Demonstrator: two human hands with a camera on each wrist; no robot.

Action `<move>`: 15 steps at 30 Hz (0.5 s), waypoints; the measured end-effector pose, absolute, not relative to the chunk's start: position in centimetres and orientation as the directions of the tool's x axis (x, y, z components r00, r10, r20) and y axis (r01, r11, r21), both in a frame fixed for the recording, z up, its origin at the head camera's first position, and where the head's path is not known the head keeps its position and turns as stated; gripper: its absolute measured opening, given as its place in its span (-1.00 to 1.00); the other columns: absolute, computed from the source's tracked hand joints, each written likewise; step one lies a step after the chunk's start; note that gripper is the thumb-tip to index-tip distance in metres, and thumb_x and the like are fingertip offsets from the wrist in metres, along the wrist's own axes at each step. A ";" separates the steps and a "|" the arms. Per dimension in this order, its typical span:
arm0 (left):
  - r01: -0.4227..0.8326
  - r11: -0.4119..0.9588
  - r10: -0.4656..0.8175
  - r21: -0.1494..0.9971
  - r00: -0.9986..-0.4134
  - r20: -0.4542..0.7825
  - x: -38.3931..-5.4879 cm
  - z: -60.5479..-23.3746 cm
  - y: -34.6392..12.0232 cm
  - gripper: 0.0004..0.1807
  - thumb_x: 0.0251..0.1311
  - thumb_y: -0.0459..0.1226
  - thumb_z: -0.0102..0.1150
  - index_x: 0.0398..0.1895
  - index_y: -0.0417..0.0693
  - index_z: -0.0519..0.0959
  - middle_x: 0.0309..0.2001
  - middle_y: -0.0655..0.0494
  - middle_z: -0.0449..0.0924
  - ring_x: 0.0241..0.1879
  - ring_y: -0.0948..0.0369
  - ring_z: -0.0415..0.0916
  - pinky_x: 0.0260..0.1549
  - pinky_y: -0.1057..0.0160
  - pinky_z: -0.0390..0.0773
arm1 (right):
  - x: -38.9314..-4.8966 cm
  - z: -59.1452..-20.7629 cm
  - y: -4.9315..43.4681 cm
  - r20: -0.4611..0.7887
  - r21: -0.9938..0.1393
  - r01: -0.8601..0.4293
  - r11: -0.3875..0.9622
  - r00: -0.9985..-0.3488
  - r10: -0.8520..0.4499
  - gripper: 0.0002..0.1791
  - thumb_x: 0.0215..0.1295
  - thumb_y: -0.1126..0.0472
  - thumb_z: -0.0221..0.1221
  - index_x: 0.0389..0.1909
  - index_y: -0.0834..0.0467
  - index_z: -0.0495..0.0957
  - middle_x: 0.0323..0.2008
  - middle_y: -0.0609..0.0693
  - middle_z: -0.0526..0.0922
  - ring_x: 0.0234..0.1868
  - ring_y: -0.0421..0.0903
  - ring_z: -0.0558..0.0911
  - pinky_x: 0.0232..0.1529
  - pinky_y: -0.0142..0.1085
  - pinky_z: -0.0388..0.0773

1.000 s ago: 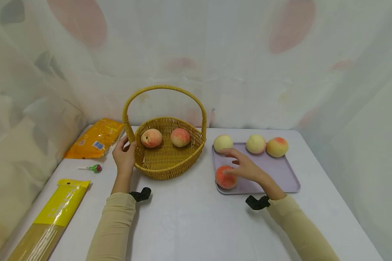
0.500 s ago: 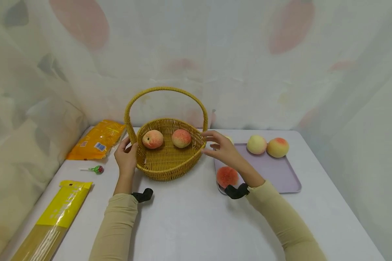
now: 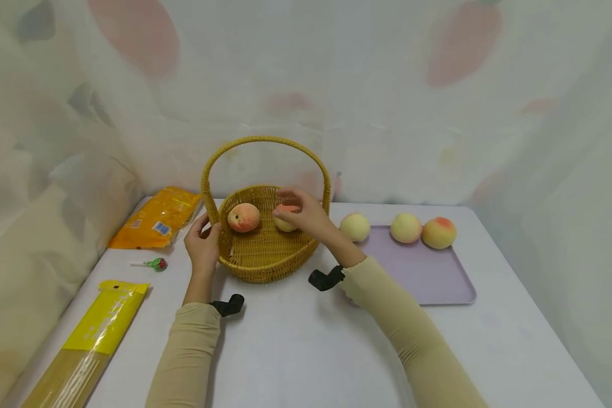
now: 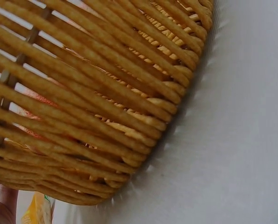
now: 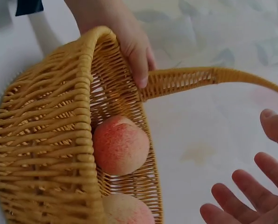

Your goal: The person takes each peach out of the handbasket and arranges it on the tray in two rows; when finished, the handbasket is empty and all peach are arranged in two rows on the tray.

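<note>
Plainly, what matters most is how the right hand stands to the right peach: it is above the basket, and the peach lies below it, partly covered by it in the head view, while the right wrist view shows a gap between them. The left peach is farther off to the left, also inside the basket. Both are roundish, so neither offers a marked long axis; the basket's own runs left to right, like its handle.

The right hand's fingers and thumb are spread apart and hold nothing. Its forearm slants in from the lower right, across part of the tray, where 3 more peaches sit along the far edge. The left hand is clamped on the basket's left rim beside the handle's foot; judging by that, it steadies the basket upright on the desk.
</note>
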State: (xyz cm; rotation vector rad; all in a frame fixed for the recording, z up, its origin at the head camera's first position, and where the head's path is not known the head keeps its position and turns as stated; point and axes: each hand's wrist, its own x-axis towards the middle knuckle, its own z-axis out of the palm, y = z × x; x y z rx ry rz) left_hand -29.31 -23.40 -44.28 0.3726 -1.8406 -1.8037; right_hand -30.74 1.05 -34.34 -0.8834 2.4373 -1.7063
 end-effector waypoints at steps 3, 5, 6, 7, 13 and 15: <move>0.167 0.065 -0.540 0.984 -0.823 0.175 -29.3 -44.1 -23.1 -0.61 0.21 -0.29 0.13 0.13 0.04 0.51 0.12 0.08 0.46 -0.05 0.12 0.46 -0.18 0.37 0.51 | -31.9 -34.6 0.4 0.251 -0.873 -0.394 0.287 -0.868 -0.428 -0.51 0.18 0.11 0.23 0.14 0.10 0.41 0.13 0.05 0.44 0.14 0.04 0.43 0.06 -0.21 0.43; 0.167 0.068 -0.539 0.984 -0.823 0.177 -29.2 -44.0 -23.0 -0.61 0.21 -0.29 0.13 0.14 0.03 0.51 0.12 0.07 0.46 -0.05 0.13 0.47 -0.18 0.38 0.51 | -32.8 -35.0 0.1 0.237 -0.863 -0.380 0.333 -0.887 -0.397 -0.51 0.18 0.11 0.24 0.13 0.11 0.41 0.13 0.07 0.44 0.14 0.06 0.42 0.06 -0.20 0.43; 0.167 0.072 -0.538 0.983 -0.823 0.179 -29.1 -43.9 -22.9 -0.61 0.21 -0.29 0.13 0.14 0.03 0.50 0.12 0.08 0.45 -0.05 0.13 0.47 -0.18 0.39 0.51 | -33.2 -35.2 -0.1 0.231 -0.855 -0.373 0.360 -0.896 -0.380 -0.51 0.18 0.10 0.24 0.13 0.11 0.42 0.13 0.08 0.44 0.14 0.07 0.42 0.07 -0.19 0.42; 0.166 0.072 -0.537 0.983 -0.824 0.179 -29.1 -43.9 -22.9 -0.60 0.21 -0.29 0.13 0.14 0.02 0.50 0.12 0.07 0.45 -0.05 0.14 0.47 -0.18 0.39 0.51 | -33.6 -35.3 -0.2 0.223 -0.847 -0.365 0.388 -0.904 -0.364 -0.51 0.17 0.09 0.24 0.12 0.12 0.42 0.13 0.10 0.44 0.13 0.07 0.43 0.07 -0.19 0.42; 0.161 0.056 -0.534 0.985 -0.829 0.165 -28.7 -43.9 -22.9 -0.60 0.21 -0.29 0.13 0.14 0.03 0.50 0.13 0.08 0.45 -0.05 0.14 0.46 -0.17 0.39 0.51 | -35.1 -36.3 -0.8 0.159 -0.815 -0.306 0.492 -0.935 -0.317 -0.49 0.19 0.09 0.23 0.14 0.16 0.42 0.15 0.09 0.44 0.16 0.05 0.39 0.12 -0.15 0.37; 0.161 0.053 -0.536 0.986 -0.828 0.164 -28.6 -43.9 -22.9 -0.61 0.21 -0.29 0.13 0.14 0.04 0.50 0.13 0.09 0.44 -0.04 0.13 0.46 -0.15 0.35 0.51 | -35.3 -36.4 -1.0 0.136 -0.815 -0.287 0.504 -0.939 -0.315 -0.49 0.20 0.10 0.22 0.15 0.17 0.41 0.14 0.08 0.44 0.17 0.03 0.38 0.12 -0.13 0.36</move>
